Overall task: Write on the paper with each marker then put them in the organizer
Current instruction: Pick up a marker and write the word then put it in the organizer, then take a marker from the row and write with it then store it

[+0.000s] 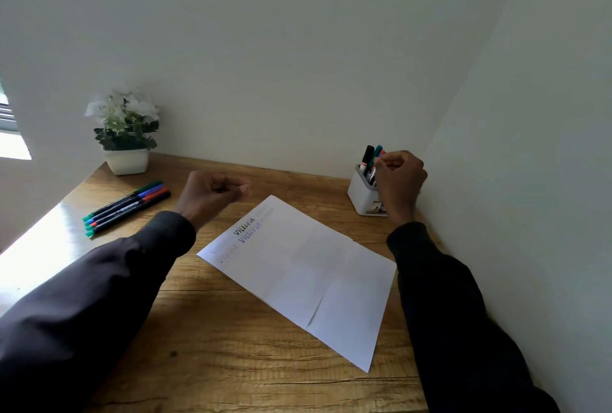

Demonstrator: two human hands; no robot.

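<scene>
Markers (127, 209) lie slantwise near the desk's (231, 330) left edge, nearest the curled, empty left hand (212, 195); right hand (399, 177) pinches a marker (373, 175) in the organizer (362, 195).

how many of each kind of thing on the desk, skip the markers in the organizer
paper: 1
organizer: 1
potted plant: 1
loose markers: 4, going by the caps that show
total: 7
</scene>
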